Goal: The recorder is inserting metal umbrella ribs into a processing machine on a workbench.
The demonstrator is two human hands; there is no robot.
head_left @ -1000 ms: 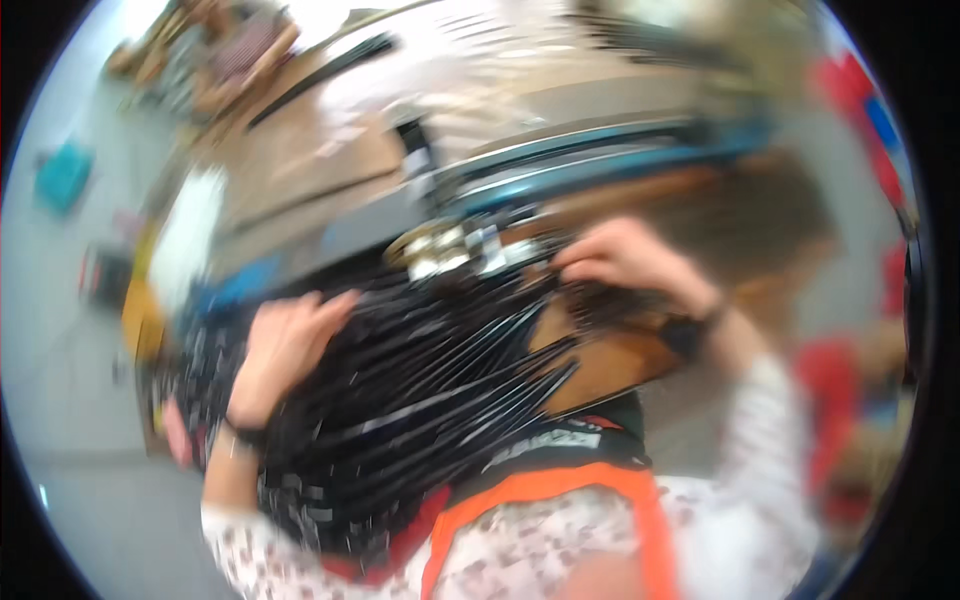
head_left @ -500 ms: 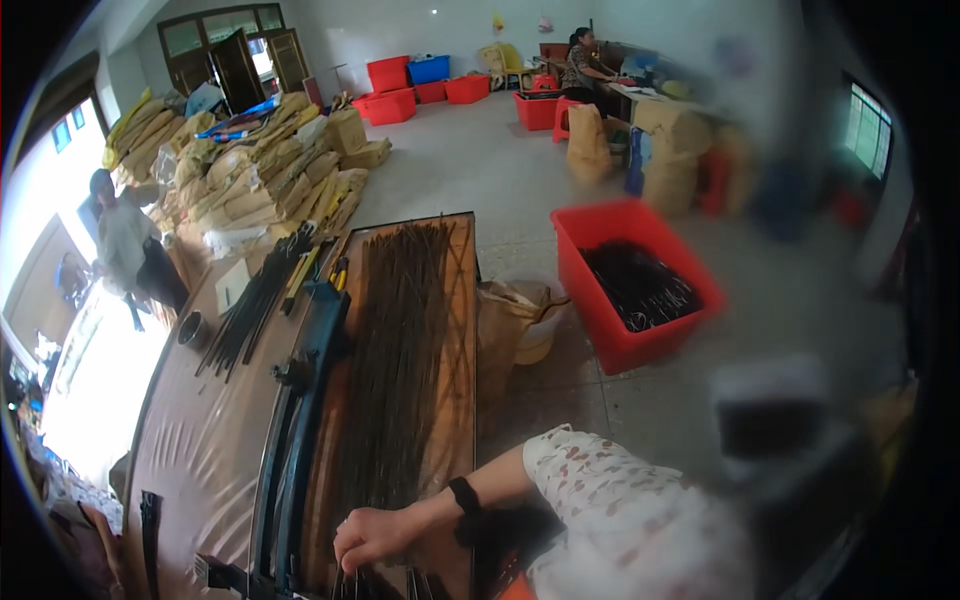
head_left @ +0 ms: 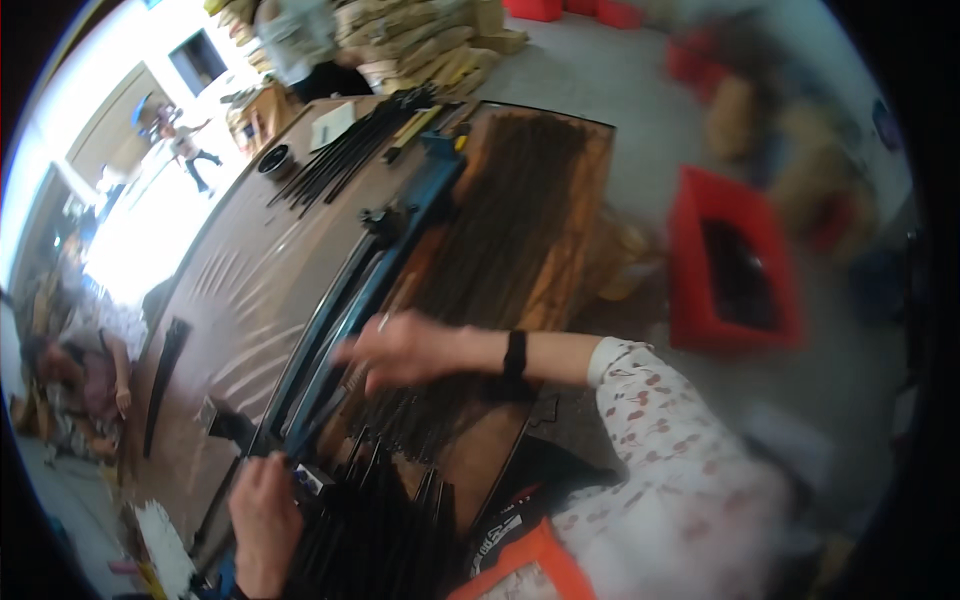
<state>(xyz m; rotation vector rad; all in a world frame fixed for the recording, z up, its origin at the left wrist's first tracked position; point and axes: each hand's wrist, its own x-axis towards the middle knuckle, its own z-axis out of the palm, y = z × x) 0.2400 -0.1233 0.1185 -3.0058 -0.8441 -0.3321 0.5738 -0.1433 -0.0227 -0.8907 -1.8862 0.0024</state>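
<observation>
My right hand [head_left: 410,350] is over the blue metal rail fixture [head_left: 345,315] and the edge of the dark rods; motion smears its fingers, so I cannot tell whether it holds one. My left hand [head_left: 265,525] is closed at the near end of the fixture, by a small silver metal piece [head_left: 312,480]; what its fingers grip is hidden. Many thin dark rods [head_left: 500,220] lie lengthwise on the orange-brown board [head_left: 585,200] at right. A bundle of black rods or tubes [head_left: 375,520] lies close in front of me, right of my left hand.
More black rods [head_left: 350,150], a dark round cup [head_left: 276,162] and a yellow-handled tool [head_left: 410,135] lie on the table's far part. A red bin [head_left: 690,270] with dark contents stands on the floor at right. Another person [head_left: 90,385] is at the table's left side.
My view has swung left and down. My right hand has moved from the near rods up and left to the fixture. My left hand has come into view at lower left.
</observation>
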